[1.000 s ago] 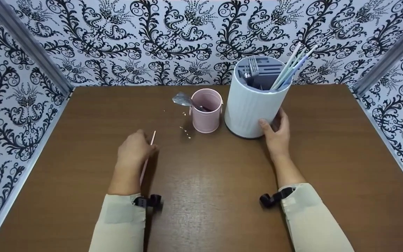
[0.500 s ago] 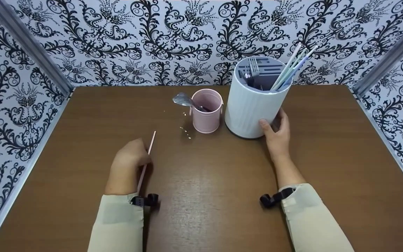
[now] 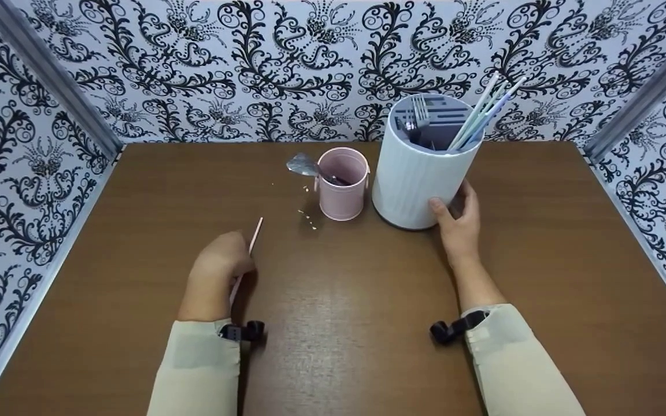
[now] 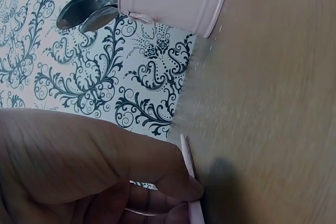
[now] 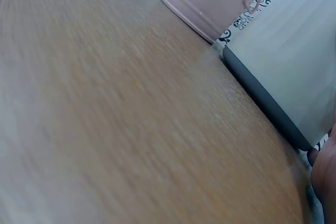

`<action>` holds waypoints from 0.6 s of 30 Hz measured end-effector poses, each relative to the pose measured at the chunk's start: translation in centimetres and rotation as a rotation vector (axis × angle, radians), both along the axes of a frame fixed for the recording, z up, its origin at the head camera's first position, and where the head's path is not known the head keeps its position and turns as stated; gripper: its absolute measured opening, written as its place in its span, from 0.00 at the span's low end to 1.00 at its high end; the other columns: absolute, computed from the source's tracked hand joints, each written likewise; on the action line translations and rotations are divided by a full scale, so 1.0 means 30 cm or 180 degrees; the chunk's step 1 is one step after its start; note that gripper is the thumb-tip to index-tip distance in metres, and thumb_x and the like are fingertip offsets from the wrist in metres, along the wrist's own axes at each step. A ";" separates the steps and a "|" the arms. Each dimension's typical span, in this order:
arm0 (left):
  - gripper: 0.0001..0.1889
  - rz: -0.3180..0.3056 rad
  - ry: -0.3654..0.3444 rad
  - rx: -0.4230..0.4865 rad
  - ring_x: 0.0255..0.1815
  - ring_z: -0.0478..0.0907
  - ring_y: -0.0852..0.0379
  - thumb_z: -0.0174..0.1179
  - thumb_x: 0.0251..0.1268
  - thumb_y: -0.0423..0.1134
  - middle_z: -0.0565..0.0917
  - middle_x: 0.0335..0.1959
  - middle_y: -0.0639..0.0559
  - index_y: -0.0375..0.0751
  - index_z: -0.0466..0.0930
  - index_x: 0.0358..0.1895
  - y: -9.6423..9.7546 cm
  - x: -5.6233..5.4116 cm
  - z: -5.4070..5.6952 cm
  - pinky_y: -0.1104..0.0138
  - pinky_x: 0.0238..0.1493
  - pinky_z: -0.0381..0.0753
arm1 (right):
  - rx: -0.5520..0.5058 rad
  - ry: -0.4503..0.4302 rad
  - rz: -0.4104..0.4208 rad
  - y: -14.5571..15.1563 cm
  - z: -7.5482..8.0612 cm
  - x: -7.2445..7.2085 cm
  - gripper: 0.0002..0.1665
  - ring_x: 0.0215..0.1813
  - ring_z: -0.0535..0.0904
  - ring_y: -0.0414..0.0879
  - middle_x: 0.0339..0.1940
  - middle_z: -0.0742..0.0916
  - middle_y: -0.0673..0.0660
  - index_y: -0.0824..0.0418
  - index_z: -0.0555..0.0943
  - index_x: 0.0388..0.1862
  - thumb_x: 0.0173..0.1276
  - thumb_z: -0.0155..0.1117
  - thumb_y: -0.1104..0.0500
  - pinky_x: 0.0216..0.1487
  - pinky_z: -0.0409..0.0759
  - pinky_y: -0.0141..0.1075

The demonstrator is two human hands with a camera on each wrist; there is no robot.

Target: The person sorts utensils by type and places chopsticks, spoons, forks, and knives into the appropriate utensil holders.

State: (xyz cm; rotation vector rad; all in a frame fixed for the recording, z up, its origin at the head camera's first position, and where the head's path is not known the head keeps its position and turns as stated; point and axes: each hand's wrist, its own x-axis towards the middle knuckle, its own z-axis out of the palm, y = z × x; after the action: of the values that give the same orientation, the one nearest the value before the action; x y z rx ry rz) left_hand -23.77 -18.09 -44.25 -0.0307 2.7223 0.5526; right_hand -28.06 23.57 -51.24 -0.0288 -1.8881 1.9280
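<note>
My left hand (image 3: 220,268) pinches a slim pink chopstick (image 3: 256,236) between thumb and fingers, low over the wooden table. In the left wrist view the tapered end of the chopstick (image 4: 186,153) sticks out past the fingertips. My right hand (image 3: 460,228) grips the lower right side of a white ribbed utensil holder (image 3: 411,179), thumb in front and fingers behind. The holder stands upright, with a fork (image 3: 420,111) and several pale chopsticks (image 3: 480,115) in its slotted top. In the right wrist view only part of the right hand (image 5: 324,179) shows, by the holder's dark base.
A small pink bucket (image 3: 341,199) stands just left of the holder, with spoons (image 3: 303,165) leaning out over its rim. Small pale crumbs (image 3: 308,219) lie on the table (image 3: 333,335) beside it. Patterned walls (image 3: 287,69) enclose the back and sides.
The left hand first drew back toward the body along the chopstick, then shifted slightly right with it; the chopstick's far end moved a little right. The right hand and holder have stayed put.
</note>
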 end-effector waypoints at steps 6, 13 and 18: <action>0.09 -0.0081 0.0062 -0.0059 0.32 0.76 0.45 0.65 0.48 0.31 0.82 0.33 0.41 0.34 0.79 0.34 0.000 0.002 -0.001 0.61 0.28 0.76 | 0.0088 -0.0055 -0.0055 -0.002 -0.003 0.005 0.52 0.78 0.65 0.53 0.79 0.69 0.62 0.63 0.60 0.82 0.66 0.75 0.50 0.82 0.61 0.50; 0.11 -0.0084 0.0141 0.0003 0.32 0.75 0.46 0.66 0.46 0.32 0.82 0.32 0.44 0.35 0.79 0.35 0.004 0.006 0.001 0.57 0.34 0.77 | 0.0082 -0.0017 -0.0037 0.000 -0.005 0.001 0.50 0.78 0.64 0.52 0.79 0.70 0.62 0.63 0.59 0.82 0.66 0.73 0.54 0.83 0.61 0.49; 0.15 -0.0107 0.0236 0.0065 0.35 0.77 0.46 0.67 0.48 0.32 0.84 0.36 0.42 0.35 0.78 0.41 0.007 0.002 0.002 0.53 0.39 0.79 | -0.0011 0.0023 0.0059 -0.005 0.008 0.003 0.50 0.80 0.61 0.55 0.80 0.68 0.64 0.65 0.57 0.82 0.68 0.70 0.59 0.83 0.57 0.50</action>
State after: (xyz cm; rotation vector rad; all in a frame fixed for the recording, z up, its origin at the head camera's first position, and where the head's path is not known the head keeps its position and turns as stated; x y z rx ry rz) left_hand -23.72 -17.88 -44.21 0.0417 2.7833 0.5827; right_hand -27.98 23.43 -51.01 -0.0055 -1.8867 1.9410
